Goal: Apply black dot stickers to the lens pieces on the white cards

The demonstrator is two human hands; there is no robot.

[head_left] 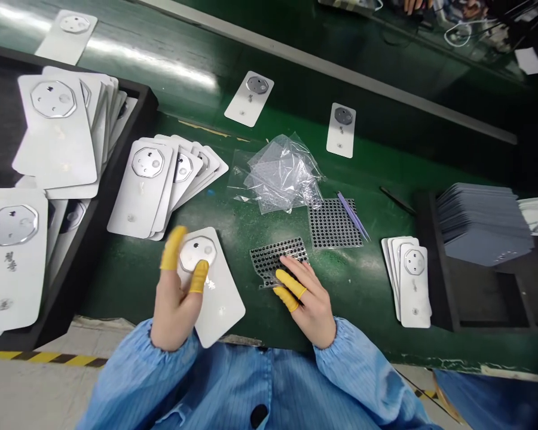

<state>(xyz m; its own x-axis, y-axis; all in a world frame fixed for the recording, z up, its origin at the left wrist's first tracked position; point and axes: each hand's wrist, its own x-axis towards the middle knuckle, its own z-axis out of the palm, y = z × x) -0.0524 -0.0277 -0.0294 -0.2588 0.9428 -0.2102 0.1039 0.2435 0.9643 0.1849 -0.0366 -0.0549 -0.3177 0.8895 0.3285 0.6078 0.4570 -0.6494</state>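
Note:
A white phone back cover (pixel 222 298) with an octagonal camera ring lies tilted on the green bench in front of me. Over its upper left part is my left hand (pixel 177 298), with yellow finger cots on index finger and thumb. Those two fingers are apart, and nothing shows between them. My right hand (pixel 309 298) is at a clear sheet of black dots (pixel 269 254), its capped thumb and index finger close together at the sheet's curled lower edge. The other fingers reach over the sheet. A second dot sheet (pixel 329 224) lies behind, with purple tweezers (pixel 352 216) on it.
Crumpled clear plastic bags (pixel 287 173) lie mid-bench. Fanned white covers (pixel 134 203) are at left, beside a black tray (pixel 150 104) stacked with more. At right stand small white covers (pixel 415 298) and a black tray (pixel 437 269) holding grey plates (pixel 484 233). Another person's hand (pixel 412 5) shows at top.

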